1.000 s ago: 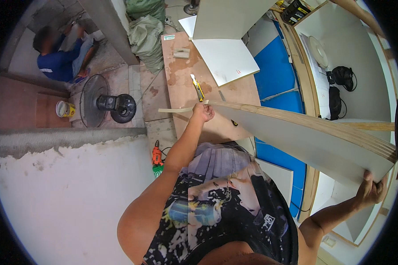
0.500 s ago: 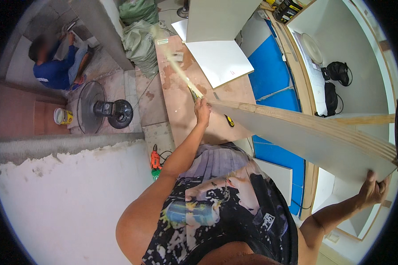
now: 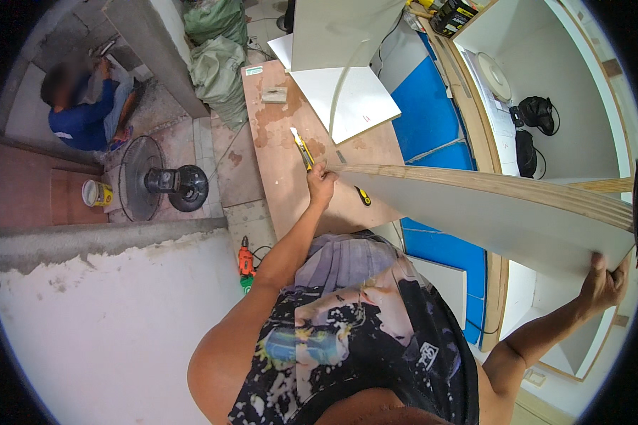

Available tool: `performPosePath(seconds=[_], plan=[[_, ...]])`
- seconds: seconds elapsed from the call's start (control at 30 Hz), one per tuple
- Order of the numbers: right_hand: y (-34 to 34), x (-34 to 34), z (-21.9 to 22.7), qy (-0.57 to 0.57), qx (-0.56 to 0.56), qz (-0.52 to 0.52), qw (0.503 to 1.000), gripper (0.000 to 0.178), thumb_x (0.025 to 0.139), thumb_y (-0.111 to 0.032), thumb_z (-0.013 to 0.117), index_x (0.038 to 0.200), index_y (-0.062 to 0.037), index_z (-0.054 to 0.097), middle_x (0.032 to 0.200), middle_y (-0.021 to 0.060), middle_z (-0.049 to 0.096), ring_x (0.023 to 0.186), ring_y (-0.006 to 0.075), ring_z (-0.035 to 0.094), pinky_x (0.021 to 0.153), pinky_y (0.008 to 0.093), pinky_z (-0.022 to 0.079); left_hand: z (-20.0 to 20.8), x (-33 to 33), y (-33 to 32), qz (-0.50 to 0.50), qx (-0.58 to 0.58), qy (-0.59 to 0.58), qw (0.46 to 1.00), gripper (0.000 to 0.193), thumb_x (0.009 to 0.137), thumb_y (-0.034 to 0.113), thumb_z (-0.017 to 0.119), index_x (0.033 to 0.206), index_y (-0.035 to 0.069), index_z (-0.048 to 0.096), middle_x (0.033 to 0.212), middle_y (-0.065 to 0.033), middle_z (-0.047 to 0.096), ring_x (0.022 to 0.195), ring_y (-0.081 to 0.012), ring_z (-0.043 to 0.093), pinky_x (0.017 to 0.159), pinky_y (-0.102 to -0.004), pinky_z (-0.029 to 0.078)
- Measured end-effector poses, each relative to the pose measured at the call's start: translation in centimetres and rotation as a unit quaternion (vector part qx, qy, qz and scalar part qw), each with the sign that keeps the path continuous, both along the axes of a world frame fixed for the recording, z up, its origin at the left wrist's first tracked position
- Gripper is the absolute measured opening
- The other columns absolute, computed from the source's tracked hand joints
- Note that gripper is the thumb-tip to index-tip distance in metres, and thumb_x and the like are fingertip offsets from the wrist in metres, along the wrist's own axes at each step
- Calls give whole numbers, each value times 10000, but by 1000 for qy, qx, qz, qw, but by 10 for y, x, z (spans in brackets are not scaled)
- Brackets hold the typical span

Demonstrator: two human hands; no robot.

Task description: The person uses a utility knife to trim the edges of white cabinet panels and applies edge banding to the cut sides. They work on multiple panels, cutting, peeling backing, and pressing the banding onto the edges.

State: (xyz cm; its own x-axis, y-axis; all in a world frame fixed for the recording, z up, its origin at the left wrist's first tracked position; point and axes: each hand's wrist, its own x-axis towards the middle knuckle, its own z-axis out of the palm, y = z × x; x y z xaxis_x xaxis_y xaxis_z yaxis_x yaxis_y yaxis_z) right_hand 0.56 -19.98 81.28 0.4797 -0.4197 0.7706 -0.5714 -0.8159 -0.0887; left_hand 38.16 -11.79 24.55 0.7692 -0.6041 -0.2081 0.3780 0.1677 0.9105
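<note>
Facing a brown surface (image 3: 287, 184), with an open white cabinet (image 3: 574, 85), largest of all, off to the right. Holding a long pale-grey panel (image 3: 489, 219) slantwise, from over the surface out past the cabinet's near side, layered wood-coloured edge upward. By the look of it, well short of finished: panel in hand, neither laid flat nor visibly joined to anything. On the surface, beyond the panel's left tip, a white board (image 3: 372, 113), untouched. In front of that, a pale strip (image 3: 336, 91), arched and blurred, apparently loose along most of its length and not fixed along the panel's edge. Gripping the panel's right end with the right hand (image 3: 604, 283), thumb on the face, fingers mostly out of sight behind. Pinching with the left hand (image 3: 321, 188) at the panel's left tip, seemingly on the strip's lower end; cannot tell whether on the panel too. Left lying near the left hand, a yellow utility knife (image 3: 302, 149) and, smaller, a black-and-yellow tool (image 3: 363, 196) of unclear kind, neither in use.
</note>
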Motion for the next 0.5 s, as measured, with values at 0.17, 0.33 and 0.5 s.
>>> performPosePath(seconds=[0.17, 0.33, 0.5], plan=[[-4, 1, 5, -13, -20, -3, 1000, 695, 767, -356, 851, 1195, 133, 605, 1093, 143, 670, 986, 214, 631, 873, 312, 496, 1, -7, -7, -16, 29, -21, 999, 377, 831, -21, 577, 1208, -21, 589, 836, -46, 610, 711, -137, 591, 696, -262, 517], [-4, -16, 4, -14, 5, -27, 1000, 695, 744, -385, 865, 1151, 125, 625, 1049, 124, 674, 963, 205, 627, 858, 306, 494, 15, -12, -7, 57, -23, 222, 973, 246, 954, 161, 560, 1131, -9, 572, 873, -91, 573, 738, -184, 594, 714, -337, 569], [7, 6, -2, -37, -1, -11, 999, 638, 731, -350, 881, 1058, 140, 637, 926, 136, 684, 823, 203, 634, 741, 293, 511, 5, 3, 2, 105, 21, 222, 969, 283, 993, 282, 560, 1039, 3, 547, 869, -96, 558, 762, -185, 595, 708, -338, 573]])
